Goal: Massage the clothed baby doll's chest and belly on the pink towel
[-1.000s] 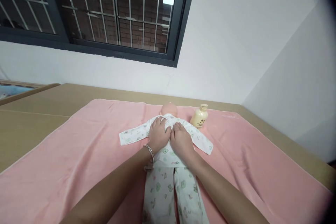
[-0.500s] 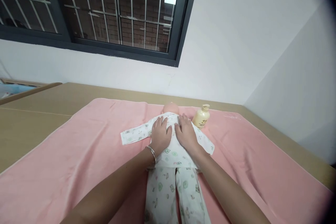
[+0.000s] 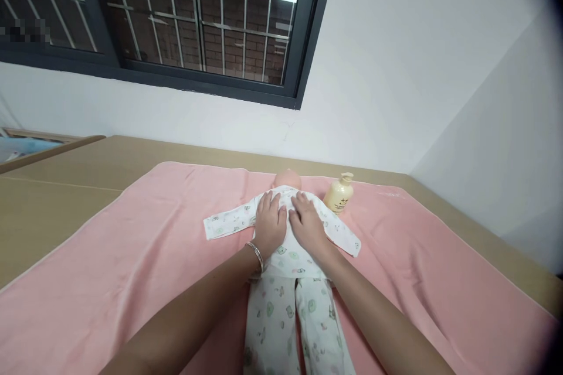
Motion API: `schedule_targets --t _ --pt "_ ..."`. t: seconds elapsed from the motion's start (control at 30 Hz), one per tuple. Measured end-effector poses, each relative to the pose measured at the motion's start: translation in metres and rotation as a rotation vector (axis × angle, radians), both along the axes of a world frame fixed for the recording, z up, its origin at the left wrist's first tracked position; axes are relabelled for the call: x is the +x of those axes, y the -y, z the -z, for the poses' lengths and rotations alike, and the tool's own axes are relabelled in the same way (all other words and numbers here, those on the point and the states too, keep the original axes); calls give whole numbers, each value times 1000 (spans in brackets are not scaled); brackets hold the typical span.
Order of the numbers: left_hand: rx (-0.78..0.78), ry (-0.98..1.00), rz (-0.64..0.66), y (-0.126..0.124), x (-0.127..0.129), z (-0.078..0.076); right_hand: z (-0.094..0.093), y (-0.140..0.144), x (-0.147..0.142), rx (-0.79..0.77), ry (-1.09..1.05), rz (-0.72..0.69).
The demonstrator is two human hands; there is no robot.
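Note:
A baby doll in a white printed sleepsuit lies on its back on a pink towel, head away from me. My left hand, with a silver bracelet at the wrist, lies flat on the doll's chest. My right hand lies flat beside it on the chest, fingers apart, almost touching the left. Neither hand grips anything. The doll's sleeves spread out to both sides.
A cream pump bottle stands upright on the towel just right of the doll's head. The towel covers a tan tabletop set against a white wall under a barred window. Another wall closes in at the right.
Both hands have slid a little on the doll's chest, up toward the neck and back, with the fingers staying flat. The doll and the bottle have not moved.

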State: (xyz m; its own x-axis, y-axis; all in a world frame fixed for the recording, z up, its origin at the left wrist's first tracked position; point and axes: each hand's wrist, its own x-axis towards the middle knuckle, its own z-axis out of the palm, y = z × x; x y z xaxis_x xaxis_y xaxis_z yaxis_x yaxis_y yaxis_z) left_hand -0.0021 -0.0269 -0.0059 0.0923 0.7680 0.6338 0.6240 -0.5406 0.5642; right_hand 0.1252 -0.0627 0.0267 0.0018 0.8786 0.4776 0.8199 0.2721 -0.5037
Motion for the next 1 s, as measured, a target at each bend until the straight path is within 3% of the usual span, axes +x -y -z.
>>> schedule_targets --t 0.1,0.27,0.4,0.57,0.67,0.77,0.9,1.0 --pt "-23 0 13 0 0 0 0 0 -1 -27 13 -11" --pt "-50 17 25 -1 0 0 -1 5 -3 170 28 52" --pt "-43 24 25 -2 -1 3 7 4 -7 37 105 -12" --pt "-69 -19 27 0 -1 -4 14 0 -5 36 79 -2" --pt "-101 -63 55 10 -8 -33 19 0 -3 54 51 -12" --pt "-77 48 25 32 -34 -83 26 1 0 78 23 -18" --pt "154 191 -18 89 -90 -145 38 -3 11 46 26 -21" --pt "377 268 -69 137 -133 -162 45 -5 20 64 23 -49"
